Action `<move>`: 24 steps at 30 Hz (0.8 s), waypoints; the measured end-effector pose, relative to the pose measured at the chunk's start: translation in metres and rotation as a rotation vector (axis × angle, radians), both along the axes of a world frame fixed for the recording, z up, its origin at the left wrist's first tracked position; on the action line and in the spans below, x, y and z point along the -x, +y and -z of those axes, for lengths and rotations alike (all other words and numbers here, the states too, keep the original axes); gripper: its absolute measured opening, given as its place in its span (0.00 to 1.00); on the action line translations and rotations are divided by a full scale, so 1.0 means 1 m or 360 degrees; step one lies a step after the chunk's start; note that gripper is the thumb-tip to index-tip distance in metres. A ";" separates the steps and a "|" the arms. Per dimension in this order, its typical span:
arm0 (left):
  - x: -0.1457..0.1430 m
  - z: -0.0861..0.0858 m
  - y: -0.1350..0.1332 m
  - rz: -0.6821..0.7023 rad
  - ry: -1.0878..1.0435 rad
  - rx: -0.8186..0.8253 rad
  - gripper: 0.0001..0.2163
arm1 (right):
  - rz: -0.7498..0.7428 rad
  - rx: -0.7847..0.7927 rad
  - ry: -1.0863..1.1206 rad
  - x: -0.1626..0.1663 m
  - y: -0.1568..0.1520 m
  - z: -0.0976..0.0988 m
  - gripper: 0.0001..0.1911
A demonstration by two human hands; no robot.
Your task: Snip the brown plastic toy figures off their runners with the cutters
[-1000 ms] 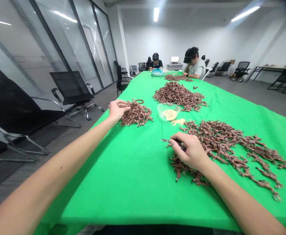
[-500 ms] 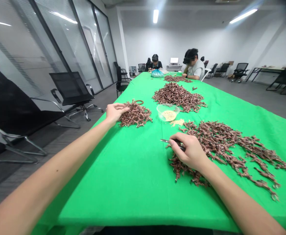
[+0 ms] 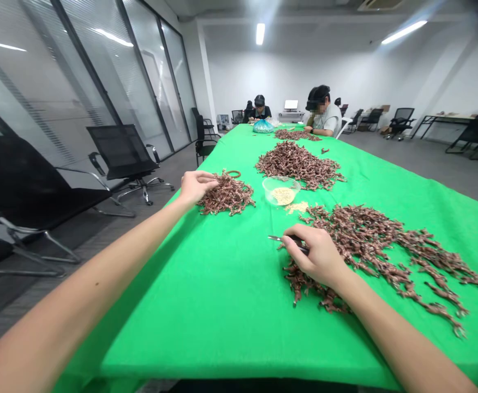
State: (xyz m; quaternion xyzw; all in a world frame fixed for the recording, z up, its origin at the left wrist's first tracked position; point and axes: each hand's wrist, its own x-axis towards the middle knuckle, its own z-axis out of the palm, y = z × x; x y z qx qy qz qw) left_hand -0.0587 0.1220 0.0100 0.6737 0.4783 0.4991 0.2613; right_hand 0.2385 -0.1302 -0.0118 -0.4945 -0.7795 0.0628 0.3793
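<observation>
My left hand point(image 3: 197, 186) is at the upper left edge of a small pile of brown, knobbly, branching pieces point(image 3: 231, 196). Its fingertips are pinched together over the pile, and whatever they hold, if anything, is hidden. In my right hand point(image 3: 316, 252) is a slim craft knife point(image 3: 275, 238), its silver tip pointing left and its dark handle mostly covered by my fingers. That hand rests over the near left part of a wide, spread-out heap of the same brown pieces point(image 3: 365, 234).
A clear plastic bowl point(image 3: 282, 191) holds pale yellow bits, with more bits point(image 3: 297, 207) spilled beside it. Behind stands a larger brown heap point(image 3: 298, 164). A brown ring point(image 3: 234, 174) lies by the small pile. Two people sit farther down the green-covered table point(image 3: 206, 305); chairs point(image 3: 122, 155) stand left.
The view has tilted slightly, so everything sits a little lower. My left hand has shifted very slightly right at the pile. The right hand keeps its place and its grip.
</observation>
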 end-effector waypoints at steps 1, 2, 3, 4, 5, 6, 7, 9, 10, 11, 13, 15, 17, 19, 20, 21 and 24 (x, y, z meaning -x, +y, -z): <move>-0.001 0.000 0.000 0.0006 -0.0008 0.0003 0.20 | 0.0000 -0.0001 -0.0002 0.000 0.000 0.000 0.12; -0.002 -0.001 -0.001 0.0016 -0.0020 0.0012 0.20 | 0.0001 -0.0001 -0.0003 0.000 0.000 0.000 0.12; -0.003 -0.001 -0.002 0.0031 -0.0035 0.0026 0.20 | 0.0003 -0.0002 -0.0003 0.000 0.000 0.000 0.12; -0.003 -0.001 -0.003 0.0049 -0.0057 0.0047 0.20 | 0.0004 -0.0002 -0.0004 0.000 0.000 0.000 0.12; -0.004 -0.002 -0.003 0.0069 -0.0085 0.0071 0.19 | 0.0006 -0.0001 -0.0005 0.000 0.000 0.000 0.12; -0.005 -0.003 -0.004 0.0089 -0.0119 0.0099 0.18 | 0.0006 0.0000 -0.0009 0.000 0.000 0.000 0.12; -0.006 -0.004 -0.005 0.0106 -0.0155 0.0127 0.16 | 0.0005 -0.0001 -0.0012 0.000 0.000 0.000 0.12; -0.007 -0.007 -0.006 0.0127 -0.0222 0.0179 0.13 | -0.0001 -0.0002 -0.0017 0.000 0.000 0.000 0.12; -0.007 -0.008 -0.006 0.0135 -0.0248 0.0202 0.12 | -0.0005 -0.0003 -0.0020 0.000 0.000 0.000 0.11; -0.008 -0.010 -0.007 0.0144 -0.0269 0.0221 0.11 | -0.0007 -0.0005 -0.0021 -0.001 0.000 0.000 0.11; -0.008 -0.013 -0.008 0.0164 -0.0300 0.0248 0.11 | -0.0009 -0.0006 -0.0024 -0.001 -0.001 0.000 0.12; -0.009 -0.014 -0.010 0.0182 -0.0315 0.0264 0.12 | -0.0006 -0.0011 -0.0029 0.000 -0.001 0.000 0.12; -0.010 -0.015 -0.011 0.0183 -0.0318 0.0271 0.11 | -0.0006 -0.0014 -0.0039 0.000 -0.001 -0.001 0.12; -0.010 -0.014 -0.012 0.0166 -0.0308 0.0276 0.09 | -0.0006 -0.0012 -0.0047 0.000 -0.001 -0.001 0.12; -0.010 -0.014 -0.013 0.0151 -0.0299 0.0278 0.08 | -0.0006 -0.0010 -0.0050 0.000 -0.001 -0.001 0.12; -0.010 -0.014 -0.013 0.0131 -0.0288 0.0278 0.08 | -0.0005 -0.0008 -0.0050 0.000 -0.001 -0.001 0.12; -0.008 -0.013 -0.012 0.0034 -0.0255 0.0257 0.07 | -0.0006 -0.0009 -0.0046 -0.001 -0.001 -0.001 0.12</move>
